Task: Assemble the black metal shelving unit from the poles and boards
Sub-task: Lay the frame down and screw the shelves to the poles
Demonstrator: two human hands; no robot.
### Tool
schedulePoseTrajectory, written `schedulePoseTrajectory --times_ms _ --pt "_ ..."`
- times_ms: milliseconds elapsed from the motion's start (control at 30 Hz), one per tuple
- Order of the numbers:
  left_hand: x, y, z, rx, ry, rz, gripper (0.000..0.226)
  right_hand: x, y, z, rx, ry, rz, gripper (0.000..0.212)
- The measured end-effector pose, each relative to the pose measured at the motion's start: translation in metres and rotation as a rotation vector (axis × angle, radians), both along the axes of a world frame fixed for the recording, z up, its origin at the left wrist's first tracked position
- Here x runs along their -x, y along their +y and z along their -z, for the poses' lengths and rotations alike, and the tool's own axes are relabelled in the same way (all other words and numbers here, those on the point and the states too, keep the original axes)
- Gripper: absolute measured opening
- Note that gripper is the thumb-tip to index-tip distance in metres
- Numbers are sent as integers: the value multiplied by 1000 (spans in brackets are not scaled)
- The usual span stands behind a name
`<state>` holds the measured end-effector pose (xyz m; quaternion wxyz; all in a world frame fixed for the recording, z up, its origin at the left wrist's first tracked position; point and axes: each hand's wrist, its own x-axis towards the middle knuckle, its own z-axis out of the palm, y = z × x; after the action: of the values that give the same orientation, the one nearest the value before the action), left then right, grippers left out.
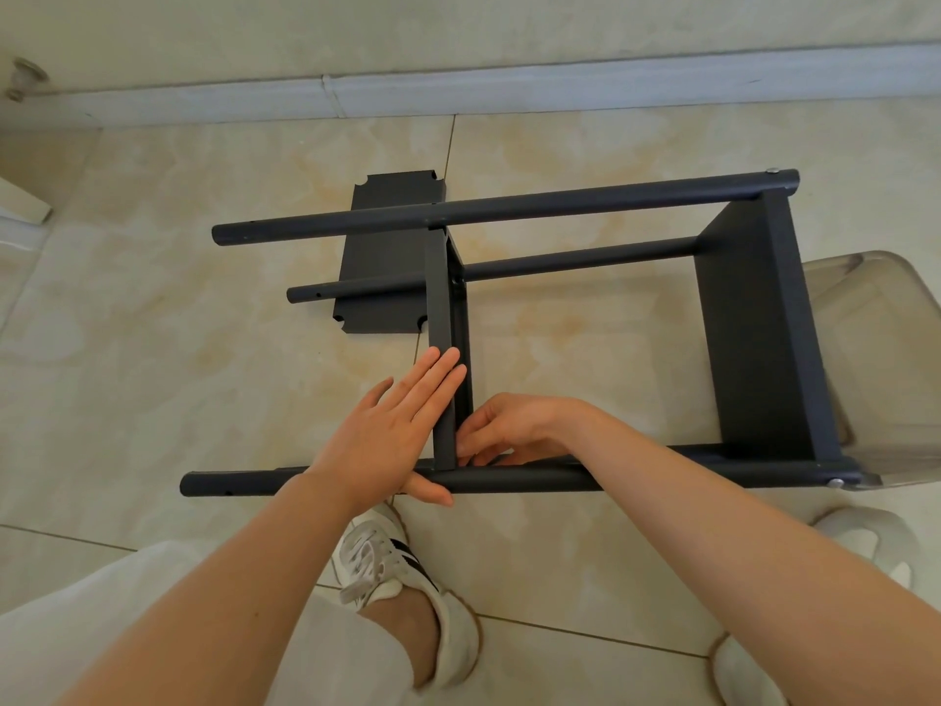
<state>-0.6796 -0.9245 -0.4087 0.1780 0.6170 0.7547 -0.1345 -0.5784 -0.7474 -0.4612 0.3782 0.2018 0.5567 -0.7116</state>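
The black shelving frame lies on its side on the tiled floor. Its near pole point(636, 476) and far pole point(509, 206) run left to right, with a lower pole point(575, 259) between them. An end board point(753, 323) is fixed at the right. A middle board point(444, 308) stands on edge between the poles. My left hand point(392, 430) lies flat with straight fingers against the middle board's left face, thumb on the near pole. My right hand point(504, 430) has curled fingertips at the joint where that board meets the near pole; what they hold is hidden. A loose board point(387, 247) lies flat behind.
A clear plastic chair point(876, 359) stands at the right, with the frame's end resting against it. A wall with a skirting board point(458, 89) runs along the back. My foot in a white shoe point(407, 593) is under the near pole.
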Motion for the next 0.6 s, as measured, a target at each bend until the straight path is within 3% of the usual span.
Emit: schedulePoseTrajectory --times_ms 233,433,600 --pt "0 0 0 5 -10 -7 124 2 -2 0 -12 -1 1 9" --pt "-1 0 1 3 -15 -8 126 3 -6 1 -48 -5 -36 18" --pt "0 -1 1 1 -12 -6 126 3 -3 1 -15 -6 -45 9"
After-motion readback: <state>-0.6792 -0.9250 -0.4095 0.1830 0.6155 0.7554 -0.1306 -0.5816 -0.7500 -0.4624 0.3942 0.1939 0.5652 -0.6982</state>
